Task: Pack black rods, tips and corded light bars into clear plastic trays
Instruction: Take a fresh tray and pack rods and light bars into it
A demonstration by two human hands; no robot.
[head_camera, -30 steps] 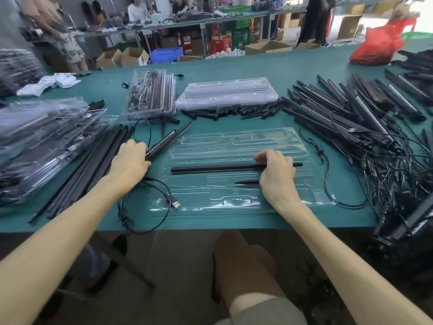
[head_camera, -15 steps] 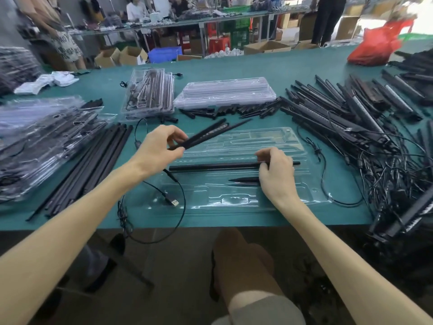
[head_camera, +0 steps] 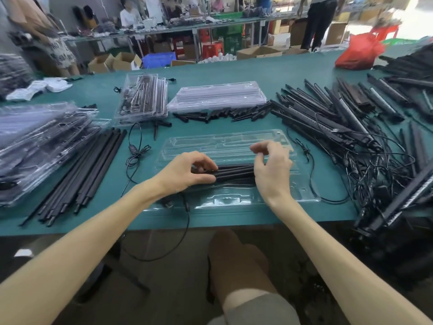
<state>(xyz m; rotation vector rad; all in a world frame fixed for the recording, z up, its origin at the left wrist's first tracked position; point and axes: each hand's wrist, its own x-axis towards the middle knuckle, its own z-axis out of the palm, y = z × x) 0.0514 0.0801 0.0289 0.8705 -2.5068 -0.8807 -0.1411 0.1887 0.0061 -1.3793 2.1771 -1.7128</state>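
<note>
Rods (head_camera: pixel 77 174) piled on tabletop (head_camera: pixel 234 73), far left. Left grip (head_camera: pixel 185 172) curled round left end of bars (head_camera: pixel 234 173) lying across middle of tray (head_camera: pixel 225 141). Right grip (head_camera: pixel 271 170) over bars' right end, fingers half-curled; holding or not, cannot tell. Heap (head_camera: pixel 339 123) of corded light bars, right

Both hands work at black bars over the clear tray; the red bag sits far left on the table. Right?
No. The head view shows the red bag far right on the table. Left hand and right hand work at black bars over the clear tray.
</note>
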